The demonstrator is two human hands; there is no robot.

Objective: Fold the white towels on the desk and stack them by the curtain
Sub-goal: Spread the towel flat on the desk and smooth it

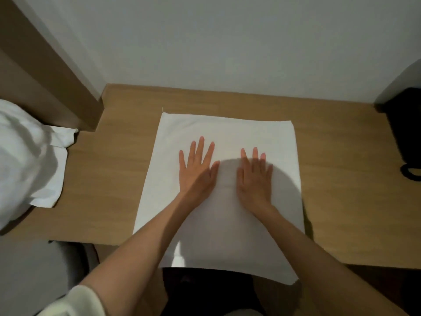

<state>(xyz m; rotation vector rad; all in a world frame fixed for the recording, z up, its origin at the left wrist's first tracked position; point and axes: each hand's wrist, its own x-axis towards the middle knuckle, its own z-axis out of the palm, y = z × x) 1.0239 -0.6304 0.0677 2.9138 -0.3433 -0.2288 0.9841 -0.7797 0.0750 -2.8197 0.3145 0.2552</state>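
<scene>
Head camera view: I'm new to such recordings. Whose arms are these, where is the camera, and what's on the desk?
No machine here: a person wears the camera on the head, so it looks down along their own arms. The left hand and right hand lie flat, fingers straight, on a white towel spread over the wooden desk; its near edge hangs off the front. Nothing is gripped. A rumpled white heap lies at the left, a black object at the far right.

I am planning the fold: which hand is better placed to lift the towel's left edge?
Probably the left hand, flat on the towel nearer that edge; the right hand lies further right.
</scene>
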